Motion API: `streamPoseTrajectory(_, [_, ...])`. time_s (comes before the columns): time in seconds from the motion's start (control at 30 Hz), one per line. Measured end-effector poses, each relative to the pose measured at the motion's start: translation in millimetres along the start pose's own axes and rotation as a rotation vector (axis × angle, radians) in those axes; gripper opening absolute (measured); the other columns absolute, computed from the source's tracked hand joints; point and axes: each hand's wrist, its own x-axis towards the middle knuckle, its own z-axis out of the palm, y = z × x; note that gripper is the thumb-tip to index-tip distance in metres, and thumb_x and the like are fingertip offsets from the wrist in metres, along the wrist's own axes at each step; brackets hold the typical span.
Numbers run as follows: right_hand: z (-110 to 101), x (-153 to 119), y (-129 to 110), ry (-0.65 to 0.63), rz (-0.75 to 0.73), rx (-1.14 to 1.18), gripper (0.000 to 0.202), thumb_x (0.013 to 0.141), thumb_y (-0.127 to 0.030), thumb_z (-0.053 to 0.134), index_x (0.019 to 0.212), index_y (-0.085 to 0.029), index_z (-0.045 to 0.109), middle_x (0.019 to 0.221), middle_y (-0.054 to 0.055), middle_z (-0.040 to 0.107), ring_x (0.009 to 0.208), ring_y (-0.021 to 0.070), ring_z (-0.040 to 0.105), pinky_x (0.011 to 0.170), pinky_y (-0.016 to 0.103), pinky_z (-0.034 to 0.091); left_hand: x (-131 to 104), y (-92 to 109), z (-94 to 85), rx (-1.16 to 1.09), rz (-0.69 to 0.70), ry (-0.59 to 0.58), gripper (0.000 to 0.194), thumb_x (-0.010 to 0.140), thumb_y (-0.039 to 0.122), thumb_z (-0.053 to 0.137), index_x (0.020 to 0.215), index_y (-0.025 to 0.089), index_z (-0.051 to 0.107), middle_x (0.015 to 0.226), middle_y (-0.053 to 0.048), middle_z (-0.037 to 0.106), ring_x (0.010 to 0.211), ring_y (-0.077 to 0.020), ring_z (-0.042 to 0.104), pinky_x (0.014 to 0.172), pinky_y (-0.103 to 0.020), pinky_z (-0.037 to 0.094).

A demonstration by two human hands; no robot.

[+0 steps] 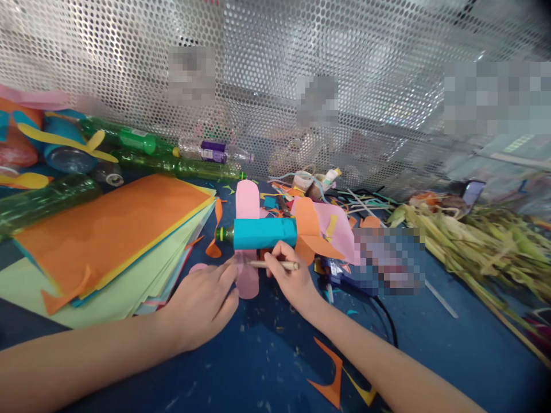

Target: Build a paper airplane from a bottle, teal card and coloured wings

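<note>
A green bottle wrapped in blue paper (264,233) lies on its side, its green-capped neck pointing left. One pink paper wing (247,199) sticks out beyond the bottle, and a second pink wing (248,287) lies on my side of it. Orange paper fins (307,223) fan out at the bottle's base. My right hand (293,278) is closed around a slim pale pencil (275,265), whose left end is over the near wing. My left hand (206,304) lies flat, fingertips at that wing's left edge; its fingers are stretched out and hold nothing.
Stacked coloured paper (112,223) lies left. Plastic bottles (202,166) line the perforated metal screen (267,57). A glue gun (340,275) with a black cord lies right of my right hand. Dried husks (469,246) are far right, orange scraps (331,373) in front.
</note>
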Motion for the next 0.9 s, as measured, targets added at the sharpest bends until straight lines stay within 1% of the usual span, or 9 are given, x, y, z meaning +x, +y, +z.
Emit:
streamPoseTrajectory(0.13, [0.1, -0.1, -0.2, -0.011, 0.003, 0.007, 0.025, 0.085, -0.029, 0.050, 0.063, -0.022, 0.039, 0.053, -0.005, 0.049, 0.051, 0.0109, 0.044, 0.052, 0.022, 0.037, 0.7, 0.3, -0.5, 0.007, -0.002, -0.015, 0.026, 0.090, 0.021, 0.028, 0.101, 0.015, 0.051, 0.103, -0.013, 0.065, 0.091, -0.0258, 0.064, 0.078, -0.042, 0.049])
streamPoseTrajectory(0.33, [0.5, -0.1, 1.0, -0.019, 0.005, 0.012, 0.024, 0.084, -0.029, 0.050, 0.063, -0.022, 0.039, 0.053, -0.005, 0.050, 0.050, 0.0110, 0.044, 0.051, 0.022, 0.037, 0.2, 0.3, 0.3, 0.021, 0.005, 0.016, 0.029, 0.090, 0.021, 0.029, 0.109, 0.014, 0.050, 0.109, -0.013, 0.064, 0.091, -0.0249, 0.064, 0.078, -0.040, 0.050])
streamPoseTrajectory(0.5, [0.6, 0.0, -0.3, -0.020, 0.011, 0.017, 0.024, 0.084, -0.027, 0.050, 0.063, -0.022, 0.039, 0.052, -0.005, 0.050, 0.050, 0.0112, 0.045, 0.052, 0.022, 0.037, 0.2, -0.3, 0.5, 0.027, 0.007, 0.010, 0.029, 0.090, 0.022, 0.028, 0.105, 0.015, 0.052, 0.106, -0.013, 0.065, 0.091, -0.0252, 0.064, 0.078, -0.040, 0.050])
streamPoseTrajectory(0.73, [0.3, -0.7, -0.6, -0.017, 0.011, 0.014, 0.025, 0.083, -0.025, 0.050, 0.062, -0.022, 0.038, 0.052, -0.006, 0.048, 0.050, 0.0111, 0.044, 0.052, 0.022, 0.035, -0.3, -0.7, 0.3, 0.030, 0.008, 0.012, 0.030, 0.090, 0.022, 0.028, 0.108, 0.014, 0.051, 0.103, -0.013, 0.065, 0.091, -0.0262, 0.064, 0.077, -0.041, 0.050])
streamPoseTrajectory(0.9, [0.0, -1.0, 0.5, -0.022, 0.019, 0.015, 0.024, 0.083, -0.025, 0.050, 0.062, -0.022, 0.038, 0.051, -0.006, 0.048, 0.050, 0.0111, 0.045, 0.053, 0.022, 0.036, -0.3, -0.3, 0.4, 0.030, 0.004, 0.002, 0.030, 0.090, 0.022, 0.028, 0.109, 0.013, 0.050, 0.104, -0.013, 0.065, 0.092, -0.0265, 0.064, 0.077, -0.041, 0.050])
